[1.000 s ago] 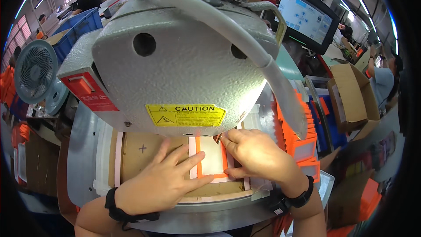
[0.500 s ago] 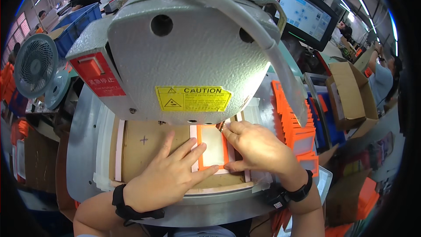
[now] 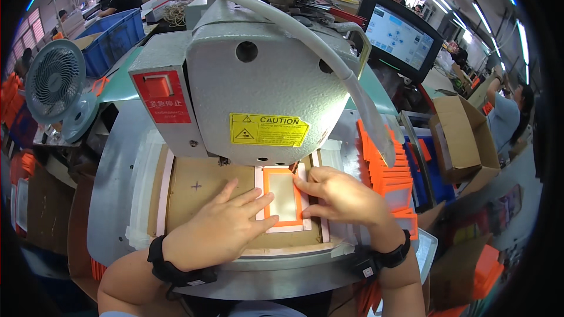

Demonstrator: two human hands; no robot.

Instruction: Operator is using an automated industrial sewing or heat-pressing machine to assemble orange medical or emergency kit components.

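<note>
A flat orange-edged piece (image 3: 298, 223) with a pale, see-through middle lies between white strips on the brown board (image 3: 194, 211), below the grey machine head (image 3: 258, 88). My left hand (image 3: 220, 226) rests flat with its fingers spread, fingertips along the piece's left edge and lower left part. At the opposite edge is my right hand (image 3: 346, 195). Its index finger and thumb touch the orange border, apart from each other, while its other fingers are bent and partly hidden. Neither hand lifts the piece. The upper end of the piece sits close under the machine head.
Overlapping orange-edged pieces (image 3: 385, 170) are stacked right of the board. A red stop switch box (image 3: 158, 91) juts out at the machine's left. Farther out are a fan (image 3: 56, 82), a screen (image 3: 399, 29) and a cardboard box (image 3: 464, 141). Other people work in the background.
The head view has shifted, so the machine appears farther right and smaller. My right hand's fingers have moved slightly along the piece's right edge, its thumb higher. My left hand stays on the left side.
</note>
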